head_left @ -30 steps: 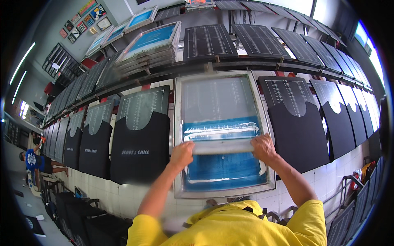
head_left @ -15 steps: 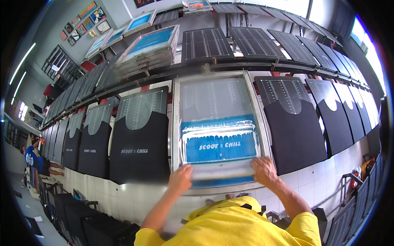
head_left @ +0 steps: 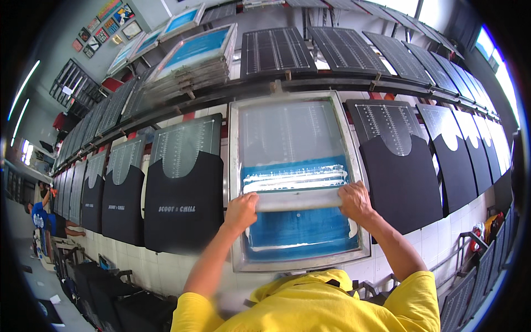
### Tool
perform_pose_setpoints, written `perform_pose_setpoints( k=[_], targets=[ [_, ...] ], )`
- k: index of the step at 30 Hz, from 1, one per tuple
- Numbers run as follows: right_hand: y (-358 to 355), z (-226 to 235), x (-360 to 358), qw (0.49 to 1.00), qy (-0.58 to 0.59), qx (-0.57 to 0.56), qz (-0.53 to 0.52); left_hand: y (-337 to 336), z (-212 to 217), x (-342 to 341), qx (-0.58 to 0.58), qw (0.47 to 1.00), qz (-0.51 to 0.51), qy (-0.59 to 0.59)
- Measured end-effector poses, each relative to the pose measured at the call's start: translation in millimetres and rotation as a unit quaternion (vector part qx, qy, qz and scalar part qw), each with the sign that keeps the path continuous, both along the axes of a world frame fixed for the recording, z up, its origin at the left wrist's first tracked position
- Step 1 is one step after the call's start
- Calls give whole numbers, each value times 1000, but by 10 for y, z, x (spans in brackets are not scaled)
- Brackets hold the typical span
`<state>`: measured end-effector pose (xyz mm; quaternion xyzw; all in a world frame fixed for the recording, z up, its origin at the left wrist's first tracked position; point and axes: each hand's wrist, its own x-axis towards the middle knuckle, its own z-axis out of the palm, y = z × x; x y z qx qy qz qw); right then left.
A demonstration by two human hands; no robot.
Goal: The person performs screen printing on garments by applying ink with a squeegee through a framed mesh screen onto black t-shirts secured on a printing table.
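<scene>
A wide pale squeegee [head_left: 298,201] lies crosswise on a screen-printing frame [head_left: 235,144]. Its left end is gripped by my left hand [head_left: 241,211], fingers curled over it. My right hand [head_left: 355,200] is closed round the other end. Just beyond the squeegee, thick streaks of white ink [head_left: 296,178] lie across the blue mesh [head_left: 301,229]. A thin white line crosses the mesh near the frame's front edge. Through the grey far half a platen with marked scales shows faintly. What lies under the blue part is hidden.
Black shirts on platens flank the frame: a left one [head_left: 182,227] with pale lettering, a right one [head_left: 401,177] plain. Beyond a dark rail stand bare platens [head_left: 276,50] and stacked screens [head_left: 191,72]. A person in blue [head_left: 41,217] is at the far left.
Both hands have pushed the squeegee away from me, from the mesh's near end to about its middle. The white lettering on the blue mesh no longer shows.
</scene>
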<state>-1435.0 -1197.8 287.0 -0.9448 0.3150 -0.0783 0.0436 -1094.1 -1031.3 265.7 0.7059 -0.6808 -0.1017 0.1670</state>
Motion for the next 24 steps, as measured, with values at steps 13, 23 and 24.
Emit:
perform_pose_setpoints(
  k=[13, 23, 24],
  targets=[
    [138, 298, -72, 1000, -8, -6, -13, 174, 337, -60, 22, 1000, 11, -7],
    [1470, 7, -745, 999, -44, -25, 6, 1569, -65, -807, -8, 999, 35, -9],
    [1520, 1, -760, 999, -32, -19, 3, 1595, -106, -857, -60, 997, 29, -32]
  ],
)
